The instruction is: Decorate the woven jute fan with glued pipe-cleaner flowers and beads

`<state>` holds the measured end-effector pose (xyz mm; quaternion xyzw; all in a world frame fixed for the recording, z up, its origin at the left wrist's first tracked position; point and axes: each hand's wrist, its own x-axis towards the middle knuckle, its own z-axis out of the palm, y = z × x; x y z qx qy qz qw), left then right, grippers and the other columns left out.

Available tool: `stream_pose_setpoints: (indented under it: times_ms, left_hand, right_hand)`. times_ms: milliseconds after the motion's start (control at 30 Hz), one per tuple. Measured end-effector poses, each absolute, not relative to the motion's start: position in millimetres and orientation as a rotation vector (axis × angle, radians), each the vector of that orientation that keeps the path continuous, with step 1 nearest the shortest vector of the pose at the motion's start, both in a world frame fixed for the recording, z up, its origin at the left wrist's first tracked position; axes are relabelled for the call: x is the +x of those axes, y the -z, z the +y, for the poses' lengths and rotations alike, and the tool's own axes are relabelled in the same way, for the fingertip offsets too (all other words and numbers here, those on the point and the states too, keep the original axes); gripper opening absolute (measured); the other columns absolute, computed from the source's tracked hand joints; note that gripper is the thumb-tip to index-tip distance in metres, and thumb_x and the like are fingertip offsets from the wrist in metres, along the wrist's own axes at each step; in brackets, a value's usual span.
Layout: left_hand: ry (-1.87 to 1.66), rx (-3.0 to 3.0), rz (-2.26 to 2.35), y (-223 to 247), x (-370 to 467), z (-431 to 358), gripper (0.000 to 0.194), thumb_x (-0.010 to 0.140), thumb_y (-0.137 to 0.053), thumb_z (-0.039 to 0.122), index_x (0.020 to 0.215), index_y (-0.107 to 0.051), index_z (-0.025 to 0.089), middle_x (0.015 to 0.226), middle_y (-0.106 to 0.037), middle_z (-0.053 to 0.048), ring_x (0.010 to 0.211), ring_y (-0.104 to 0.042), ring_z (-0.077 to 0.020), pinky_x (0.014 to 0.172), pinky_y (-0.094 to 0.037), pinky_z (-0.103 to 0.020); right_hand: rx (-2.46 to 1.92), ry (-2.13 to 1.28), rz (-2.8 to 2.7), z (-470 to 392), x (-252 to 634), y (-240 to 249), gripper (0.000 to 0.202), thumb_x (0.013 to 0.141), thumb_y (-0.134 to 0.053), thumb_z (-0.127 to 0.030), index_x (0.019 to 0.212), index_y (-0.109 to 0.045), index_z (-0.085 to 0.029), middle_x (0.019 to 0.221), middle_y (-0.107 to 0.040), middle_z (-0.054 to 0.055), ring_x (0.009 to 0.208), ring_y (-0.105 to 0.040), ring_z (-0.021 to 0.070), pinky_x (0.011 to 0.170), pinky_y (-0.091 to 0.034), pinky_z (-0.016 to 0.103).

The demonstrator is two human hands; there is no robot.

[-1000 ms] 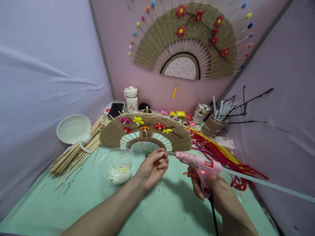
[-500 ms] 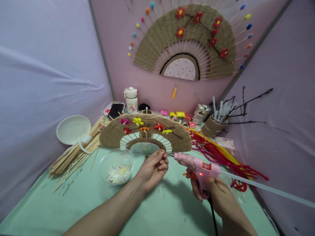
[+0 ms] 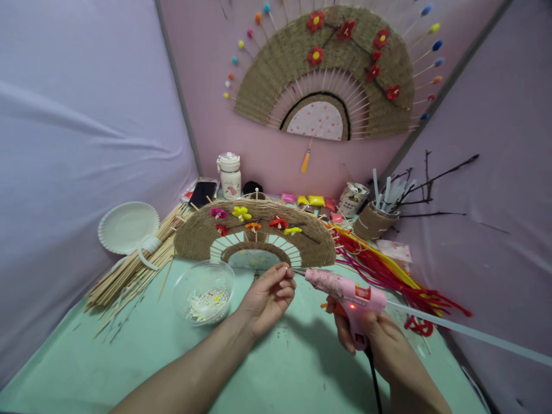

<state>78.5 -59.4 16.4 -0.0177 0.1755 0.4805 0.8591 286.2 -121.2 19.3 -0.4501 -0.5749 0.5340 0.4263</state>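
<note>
In the head view, my right hand (image 3: pixel 379 345) is wrapped around a pink hot glue gun (image 3: pixel 340 286) with its red light lit. A long translucent glue stick (image 3: pixel 466 329) runs out of its back. The nozzle points left, close to the fingertips of my left hand (image 3: pixel 271 296). Those fingers are pinched on a small white bead (image 3: pixel 287 268), mostly hidden. Just behind my left hand stands a twine-wrapped fan (image 3: pixel 194 236) with colourful flowers on it. Left of my wrist is a clear plastic bowl (image 3: pixel 181 293) containing white beads and small pale pieces.
A bundle of thin wooden sticks (image 3: pixel 125 276) and a white plate (image 3: pixel 129 228) lie left. Fuzzy red and yellow stems (image 3: pixel 388 276), a holder with twigs (image 3: pixel 374 223) and a can (image 3: pixel 353 198) are right. A white bottle (image 3: pixel 230 177) stands behind; a larger fan (image 3: pixel 267 80) hangs above.
Hardly anything differs. Both hands and the glue gun stay almost in place, the nozzle still by my left fingertips.
</note>
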Motion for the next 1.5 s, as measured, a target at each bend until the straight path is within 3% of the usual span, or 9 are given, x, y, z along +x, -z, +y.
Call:
stream_pose_setpoints:
  times_ms: [267,667,900,1233,1500]
  left_hand:
    - [-0.996,-0.048,0.355,-15,78,-59,0.008,0.086,-0.057,0.002,0.082,-0.059,0.009,0.076,-0.054,-0.005,0.061,-0.047,-0.0049,0.047,-0.035,-0.009]
    - [-0.975,-0.01,0.338,-14,78,-61,0.017,0.072,-0.07,-0.003,0.084,-0.064,0.008,0.077,-0.055,-0.006,0.062,-0.045,-0.0048,0.048,-0.035,-0.009]
    - [-0.992,0.074,0.352,-11,80,-63,0.026,0.061,-0.087,0.011,0.075,-0.065,0.009,0.073,-0.056,-0.003,0.06,-0.044,-0.0042,0.046,-0.033,-0.01]
    - [-1.118,0.227,0.499,-7,82,-59,0.03,0.053,-0.092,0.017,0.07,-0.069,0.009,0.067,-0.057,-0.003,0.059,-0.043,-0.0047,0.048,-0.031,-0.012]
    - [-1.203,0.304,0.559,-4,83,-57,0.032,0.051,-0.094,0.021,0.066,-0.068,0.009,0.058,-0.047,0.002,0.056,-0.035,-0.004,0.049,-0.027,-0.015]
  right_hand:
    - [-1.118,-1.31,-1.447,-120,287,-19,0.065,0.089,-0.035,-0.075,0.093,-0.062,-0.016,0.052,-0.051,-0.001,0.045,-0.034,0.0105,0.045,-0.027,0.025]
    - [-1.105,-1.337,-1.425,-120,287,-16,0.065,0.089,-0.034,-0.074,0.095,-0.062,-0.016,0.053,-0.05,-0.002,0.046,-0.033,0.0108,0.046,-0.027,0.026]
    - [-1.09,-1.35,-1.42,-120,288,-15,0.064,0.09,-0.034,-0.073,0.097,-0.061,-0.016,0.053,-0.051,-0.002,0.046,-0.034,0.0108,0.047,-0.026,0.026]
    - [-1.145,-1.288,-1.504,-121,286,-22,0.065,0.09,-0.033,-0.073,0.094,-0.063,-0.016,0.053,-0.051,-0.001,0.047,-0.038,0.0117,0.047,-0.03,0.026]
    - [-1.197,-1.189,-1.59,-123,286,-23,0.064,0.091,-0.033,-0.072,0.088,-0.065,-0.016,0.052,-0.052,-0.001,0.048,-0.041,0.0123,0.049,-0.035,0.026]
